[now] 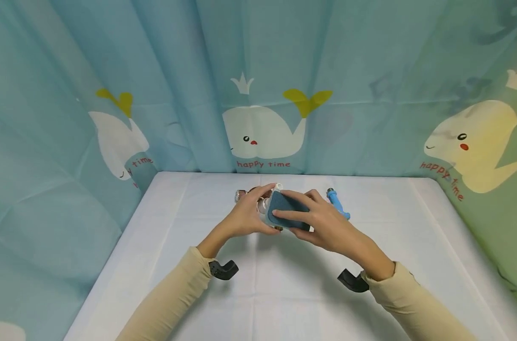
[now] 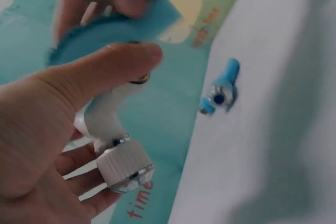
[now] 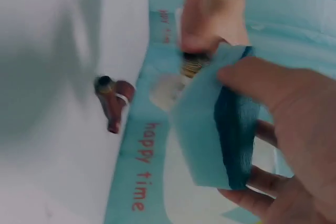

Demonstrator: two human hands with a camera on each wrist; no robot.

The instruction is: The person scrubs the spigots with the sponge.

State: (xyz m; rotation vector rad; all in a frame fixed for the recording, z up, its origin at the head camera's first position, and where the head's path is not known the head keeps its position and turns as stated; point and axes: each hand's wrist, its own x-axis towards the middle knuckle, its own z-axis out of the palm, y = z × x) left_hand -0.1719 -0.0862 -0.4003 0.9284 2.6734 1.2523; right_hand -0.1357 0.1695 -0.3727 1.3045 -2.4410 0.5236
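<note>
My left hand [image 1: 246, 217] grips a white water tap [image 2: 107, 111] with a ribbed white collar and a silvery end. Brass-coloured thread [image 3: 192, 65] shows at the tap's other end. In my right hand [image 1: 328, 226] is a two-layer sponge [image 3: 197, 124], pale blue with a dark blue scouring face, pinched between thumb and fingers. Both hands meet above the table, and the sponge overlaps the tap in the head view. The left thumb lies across the tap near its threaded end. Part of the tap is hidden behind the sponge and fingers.
A blue tap [image 1: 337, 204] lies on the white-covered table [image 1: 412, 246], right of the hands. Towards the left back lies a reddish-brown tap [image 3: 111, 103], partly hidden by the left hand in the head view. A curtain [image 1: 352, 57] with whale prints hangs behind the table.
</note>
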